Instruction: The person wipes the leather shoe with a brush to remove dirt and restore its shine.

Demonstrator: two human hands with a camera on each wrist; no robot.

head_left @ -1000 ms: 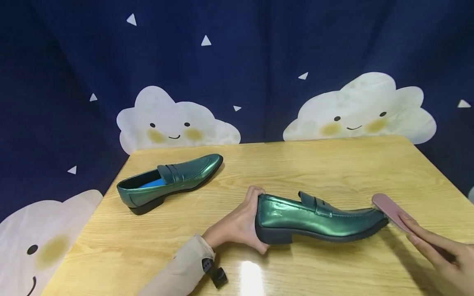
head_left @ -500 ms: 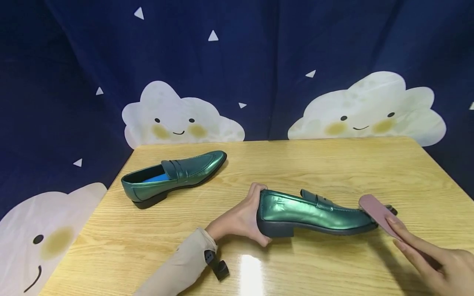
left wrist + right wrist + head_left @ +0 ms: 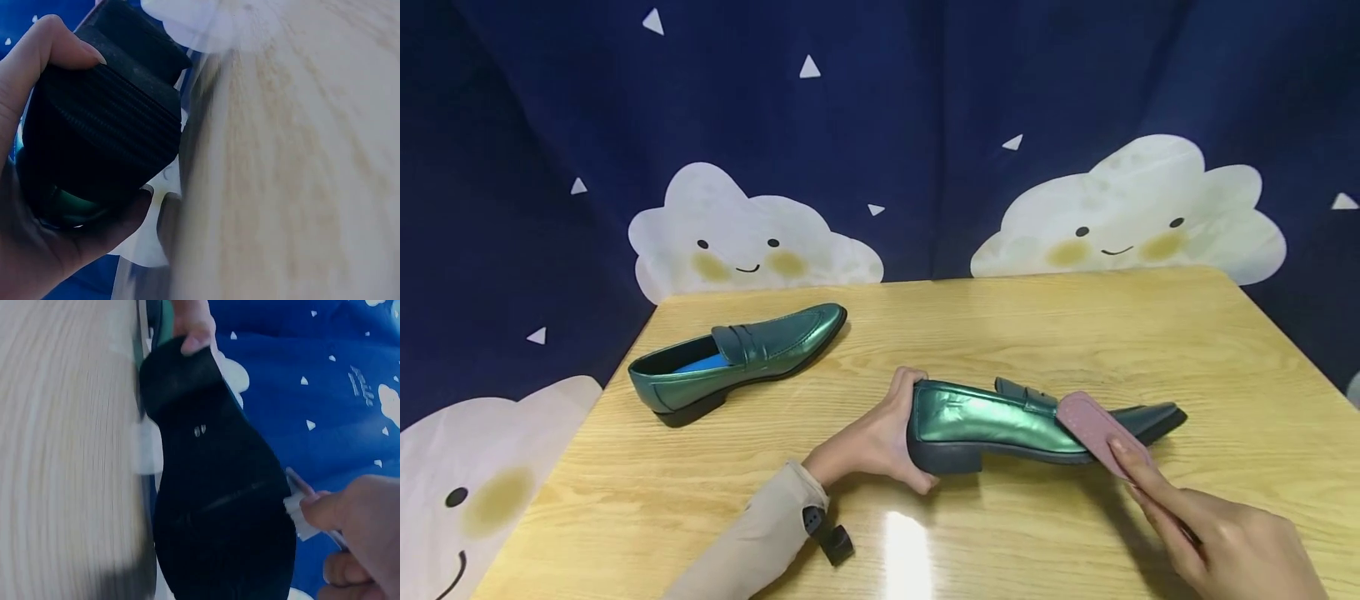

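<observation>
A shiny green loafer (image 3: 985,422) is held by its heel in my left hand (image 3: 880,437), raised over the table with its toe to the right. In the left wrist view, the thumb and fingers wrap the black heel (image 3: 106,125). My right hand (image 3: 1232,533) pinches a pink-backed brush (image 3: 1097,429), which overlaps the front of the loafer just ahead of its strap. Pale bristles (image 3: 300,515) show against the shoe's edge in the right wrist view. There the dark sole (image 3: 219,487) faces the camera.
A matching green loafer (image 3: 741,358) with a blue insole stands at the back left of the wooden table (image 3: 1000,533). Behind the table hangs a dark blue curtain (image 3: 917,125) with smiling clouds. A black wrist strap (image 3: 827,533) circles the left sleeve.
My right hand has drawn the brush leftward from the toe tip toward the strap. The left hand keeps its grip on the heel. The head view has shifted slightly.
</observation>
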